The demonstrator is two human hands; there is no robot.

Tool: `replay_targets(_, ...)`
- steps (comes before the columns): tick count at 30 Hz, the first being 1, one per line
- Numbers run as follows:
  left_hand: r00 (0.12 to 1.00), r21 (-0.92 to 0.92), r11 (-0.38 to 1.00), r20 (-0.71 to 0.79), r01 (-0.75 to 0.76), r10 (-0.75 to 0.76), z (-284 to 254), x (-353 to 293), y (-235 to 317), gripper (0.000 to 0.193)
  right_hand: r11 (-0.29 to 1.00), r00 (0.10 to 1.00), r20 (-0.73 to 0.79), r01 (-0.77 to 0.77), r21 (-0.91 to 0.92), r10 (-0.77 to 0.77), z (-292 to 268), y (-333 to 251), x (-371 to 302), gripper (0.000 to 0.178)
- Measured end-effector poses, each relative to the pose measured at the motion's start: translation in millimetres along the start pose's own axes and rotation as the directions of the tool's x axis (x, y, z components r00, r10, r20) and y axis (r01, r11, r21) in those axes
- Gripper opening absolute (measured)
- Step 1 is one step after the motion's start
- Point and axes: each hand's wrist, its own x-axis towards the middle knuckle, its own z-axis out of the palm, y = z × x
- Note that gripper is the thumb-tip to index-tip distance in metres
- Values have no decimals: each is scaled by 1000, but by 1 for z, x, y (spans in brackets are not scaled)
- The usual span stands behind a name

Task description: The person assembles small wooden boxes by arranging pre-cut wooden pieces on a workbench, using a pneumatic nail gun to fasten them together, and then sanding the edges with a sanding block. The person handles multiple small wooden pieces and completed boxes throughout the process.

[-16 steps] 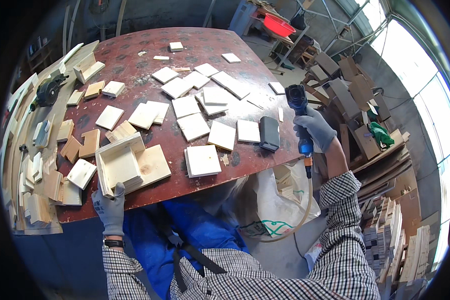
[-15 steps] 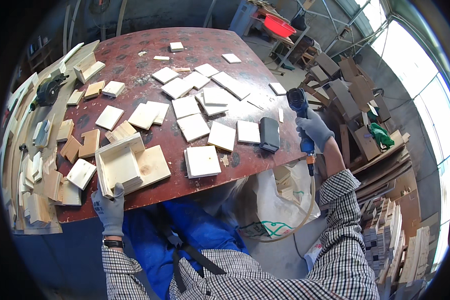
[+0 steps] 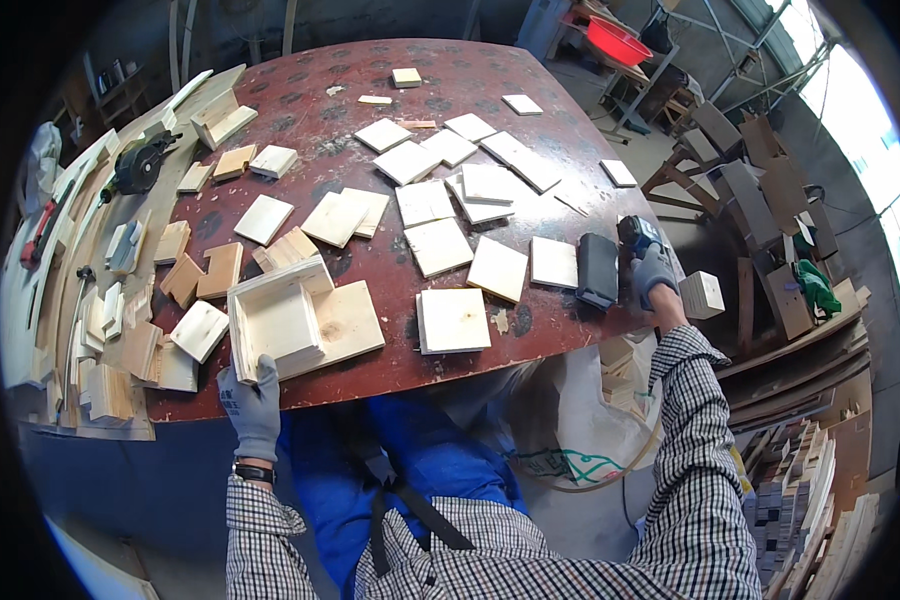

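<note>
My left hand (image 3: 253, 402), in a grey glove, grips the near left corner of an open wooden box piece (image 3: 275, 320), thumb on top. The piece is made of pale boards joined at right angles and rests by the table's near edge. Under its right side lies a flat board (image 3: 348, 325). At the table's right edge my gloved right hand (image 3: 655, 275) is closed round a blue and black air tool (image 3: 638, 236), its lower part hidden by the hand. Just left of that tool sits a dark grey block (image 3: 597, 270). A stack of square boards (image 3: 454, 320) lies between my hands.
Loose pale boards (image 3: 438, 248) are scattered over the dark red table (image 3: 360, 75). A circular saw (image 3: 140, 165) and wood strips line the left side. Below the right edge hang a white sack (image 3: 570, 410) and a hose (image 3: 642, 455); scrap wood (image 3: 760, 215) is piled beyond.
My right hand has lowered the air tool from beyond the table's right edge to beside the dark grey block. My left hand keeps its grip on the box piece. The view has shifted.
</note>
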Motion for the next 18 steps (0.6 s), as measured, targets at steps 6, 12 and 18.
replay_targets(6,985,36,991,-104,-131,134,7,2,5,26,999,999,26,35,6,-35,17,15,1,58)
replay_targets(12,1000,25,1000,2,-6,6,0,2,8,37,962,994,25,112,-248,-109,-3,0,-24,62)
replay_targets(18,999,8,999,-15,-40,40,-1,7,17,31,758,706,-399,651,41,-585,-37,-96,-88,48)
